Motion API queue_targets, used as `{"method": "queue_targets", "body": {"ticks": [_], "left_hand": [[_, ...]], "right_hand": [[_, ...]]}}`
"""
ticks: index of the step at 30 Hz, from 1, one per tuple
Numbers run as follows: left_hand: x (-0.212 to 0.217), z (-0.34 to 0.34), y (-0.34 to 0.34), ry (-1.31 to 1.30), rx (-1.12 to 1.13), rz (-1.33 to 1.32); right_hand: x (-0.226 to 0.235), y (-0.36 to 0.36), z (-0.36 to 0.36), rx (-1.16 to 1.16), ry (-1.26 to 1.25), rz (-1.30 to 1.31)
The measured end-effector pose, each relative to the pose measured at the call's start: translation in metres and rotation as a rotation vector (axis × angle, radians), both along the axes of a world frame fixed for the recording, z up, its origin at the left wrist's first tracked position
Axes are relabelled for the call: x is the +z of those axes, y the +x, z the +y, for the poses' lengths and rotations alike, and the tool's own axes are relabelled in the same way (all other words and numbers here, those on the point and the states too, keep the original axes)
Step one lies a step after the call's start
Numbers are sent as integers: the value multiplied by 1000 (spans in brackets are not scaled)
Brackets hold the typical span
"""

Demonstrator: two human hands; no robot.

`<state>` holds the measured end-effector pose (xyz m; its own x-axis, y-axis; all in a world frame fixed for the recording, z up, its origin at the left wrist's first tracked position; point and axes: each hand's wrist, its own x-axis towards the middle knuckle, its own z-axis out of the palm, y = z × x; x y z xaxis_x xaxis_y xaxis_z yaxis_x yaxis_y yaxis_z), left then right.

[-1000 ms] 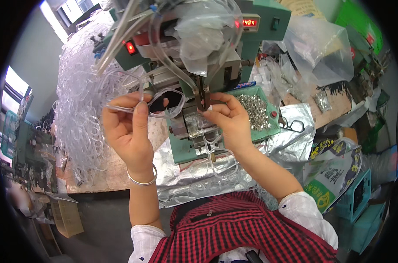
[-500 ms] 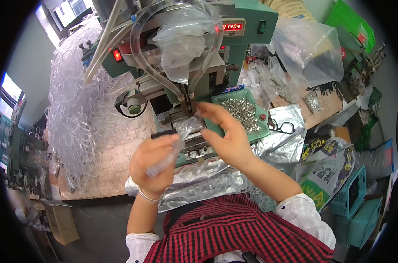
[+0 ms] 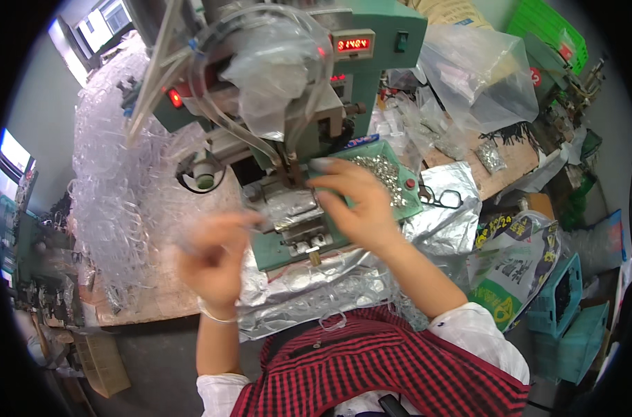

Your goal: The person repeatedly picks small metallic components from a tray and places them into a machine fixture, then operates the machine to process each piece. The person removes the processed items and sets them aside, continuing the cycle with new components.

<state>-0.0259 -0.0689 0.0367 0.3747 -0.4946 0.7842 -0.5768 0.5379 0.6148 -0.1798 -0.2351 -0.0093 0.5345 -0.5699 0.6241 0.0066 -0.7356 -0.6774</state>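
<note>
A green bench machine [image 3: 382, 62] stands in front of me, with clear tubing curving down to its narrow work head [image 3: 287, 170]. Beside that head is my right hand [image 3: 365, 205], thumb and fingers apart, with nothing visible between them. My left hand [image 3: 215, 264] is off the left front of the metal work block [image 3: 292, 212]. Motion smears its fingers, so I cannot tell whether it holds anything. A green tray [image 3: 410, 208] of small shiny metal pieces [image 3: 382, 170] sits behind my right hand. One clear plastic loop [image 3: 333, 321] lies at the upper edge of my checked apron.
Clear plastic loops [image 3: 111, 181] form a big heap on the left of the wooden table [image 3: 149, 299]. More clear pieces [image 3: 316, 288] lie on silver foil along the front. To the right are black-framed glasses [image 3: 444, 199], plastic bags [image 3: 476, 76] and teal baskets [image 3: 559, 299].
My left hand has moved left, away from the work block; the clear plastic piece it held no longer shows clearly. The right hand stays by the work head. A clear loop now shows at my apron.
</note>
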Motion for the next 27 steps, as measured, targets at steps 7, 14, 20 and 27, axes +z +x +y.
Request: {"method": "queue_targets", "body": {"ticks": [7,14,20,27], "left_hand": [[-30,-19,-19,-19,72,-856],[-41,-17,-11,32,29,-817],[-55,25,-27,170,226,-641],[-6,70,77,229,795,-140]], "right_hand": [[-80,-62,-65,-435,-230,335],[-78,-45,-68,-420,-249,267],[-76,-47,-63,-474,-212,156],[-65,-48,-54,-421,-80,98]]}}
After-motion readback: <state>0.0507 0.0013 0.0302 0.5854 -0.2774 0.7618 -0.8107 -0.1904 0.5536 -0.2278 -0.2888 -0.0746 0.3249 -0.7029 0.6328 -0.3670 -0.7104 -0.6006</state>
